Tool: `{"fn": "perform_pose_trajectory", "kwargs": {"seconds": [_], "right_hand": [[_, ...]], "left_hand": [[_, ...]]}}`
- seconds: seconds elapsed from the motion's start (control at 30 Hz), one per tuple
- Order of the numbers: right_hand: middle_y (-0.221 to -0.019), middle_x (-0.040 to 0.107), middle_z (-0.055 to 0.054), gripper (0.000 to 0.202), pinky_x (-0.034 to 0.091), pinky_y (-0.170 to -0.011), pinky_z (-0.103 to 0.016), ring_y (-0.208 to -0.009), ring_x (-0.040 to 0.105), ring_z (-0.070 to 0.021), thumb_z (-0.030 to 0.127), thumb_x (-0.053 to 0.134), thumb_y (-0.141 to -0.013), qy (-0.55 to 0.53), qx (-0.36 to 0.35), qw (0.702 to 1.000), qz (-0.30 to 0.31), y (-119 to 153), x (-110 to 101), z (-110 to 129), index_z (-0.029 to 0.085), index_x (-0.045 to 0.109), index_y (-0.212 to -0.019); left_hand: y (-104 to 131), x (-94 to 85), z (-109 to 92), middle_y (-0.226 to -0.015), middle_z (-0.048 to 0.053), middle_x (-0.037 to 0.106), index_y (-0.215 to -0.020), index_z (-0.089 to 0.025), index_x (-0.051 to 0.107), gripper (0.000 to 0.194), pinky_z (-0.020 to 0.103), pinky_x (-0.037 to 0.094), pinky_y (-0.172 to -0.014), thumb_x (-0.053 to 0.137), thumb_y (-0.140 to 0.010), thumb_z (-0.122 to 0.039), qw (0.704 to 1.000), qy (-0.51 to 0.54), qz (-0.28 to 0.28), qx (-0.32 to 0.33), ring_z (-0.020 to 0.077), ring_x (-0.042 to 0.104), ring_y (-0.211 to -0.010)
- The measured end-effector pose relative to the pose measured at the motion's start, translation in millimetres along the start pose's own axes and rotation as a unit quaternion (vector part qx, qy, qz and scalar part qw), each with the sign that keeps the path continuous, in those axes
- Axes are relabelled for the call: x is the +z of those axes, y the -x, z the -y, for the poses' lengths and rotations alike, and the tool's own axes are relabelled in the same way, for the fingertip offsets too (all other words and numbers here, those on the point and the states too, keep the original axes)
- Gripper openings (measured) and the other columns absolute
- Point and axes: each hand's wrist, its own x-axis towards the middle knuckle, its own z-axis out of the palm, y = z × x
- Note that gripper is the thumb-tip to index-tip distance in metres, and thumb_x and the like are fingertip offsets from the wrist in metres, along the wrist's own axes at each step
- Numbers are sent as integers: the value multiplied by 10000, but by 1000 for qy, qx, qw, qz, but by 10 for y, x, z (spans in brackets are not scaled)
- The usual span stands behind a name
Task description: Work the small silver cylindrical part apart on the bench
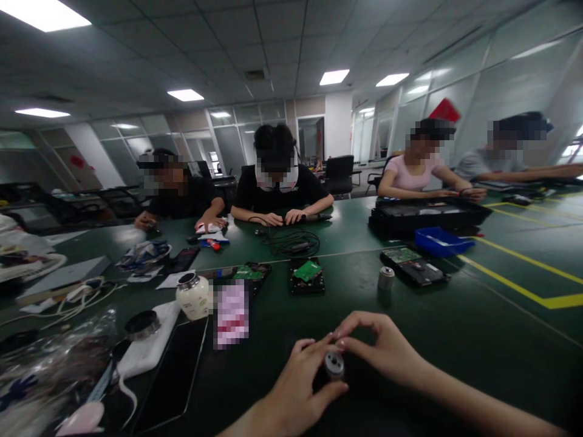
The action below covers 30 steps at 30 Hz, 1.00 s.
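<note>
Near the table's front edge, my left hand (300,379) is wrapped round a small metal cylinder (334,364), whose round end with a dark centre faces up. My right hand (380,343) is just above and to the right of it, thumb and index fingertips pinched together at the cylinder's far side, close to my left fingertips. Whatever those right fingertips hold, if anything, is too small to make out. A second metal cylinder (385,278) stands upright farther back on the green table (273,388).
Hard drives with green boards (307,276) lie beyond my hands, and a blue tray (441,241) sits at the right. On the left are a floral jar (194,296), a black tablet (175,370) and a white cable (129,397). Several people sit across the table.
</note>
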Motion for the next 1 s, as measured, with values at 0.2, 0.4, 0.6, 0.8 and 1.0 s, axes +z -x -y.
{"fn": "perform_pose_trajectory", "kwargs": {"seconds": [0.2, 0.4, 0.6, 0.8, 1.0], "right_hand": [[-901, 744, -62, 170, 522, -858, -384, -948, 673, -245, 344, 732, -784, 103, 27, 994, 11, 34, -406, -493, 187, 736, -849], [-880, 750, -47, 135, 508, -885, -401, -963, 670, -249, 339, 733, -786, 127, 16, 991, 25, 111, -421, -630, 211, 753, -825], [-846, 747, -34, 128, 548, -775, -311, -821, 698, -196, 312, 742, -785, 31, 4, 999, -9, 100, -174, 2, 189, 710, -801], [-784, 741, -10, 54, 537, -765, -299, -766, 688, -179, 260, 733, -785, 26, -16, 999, 39, 95, 118, 92, 213, 724, -760], [-760, 729, -19, 58, 529, -733, -299, -745, 676, -182, 236, 712, -785, 38, -24, 999, 21, 112, 206, -54, 215, 722, -732]], "left_hand": [[-11, -13, -6, -1469, 74, 438, -1321, -269, 540, 493, 515, 312, -1097, 652, -858, -395, 998, -12, 19, -52, 322, 383, -1326], [-9, -13, -2, -1463, 69, 446, -1308, -286, 551, 478, 531, 321, -1087, 656, -853, -388, 999, -10, 5, -48, 330, 391, -1321], [-13, 14, 43, -1453, 80, 459, -1319, -263, 531, 487, 508, 302, -1103, 663, -860, -356, 1000, -18, 11, -23, 310, 400, -1323], [-18, 34, 55, -1396, 81, 523, -1350, -251, 490, 519, 484, 294, -1107, 667, -864, -300, 1000, -22, 6, 8, 289, 435, -1302], [-10, 51, 102, -1413, 99, 501, -1368, -235, 478, 538, 471, 318, -1091, 657, -873, -347, 1000, -16, -6, 20, 291, 436, -1294]]}}
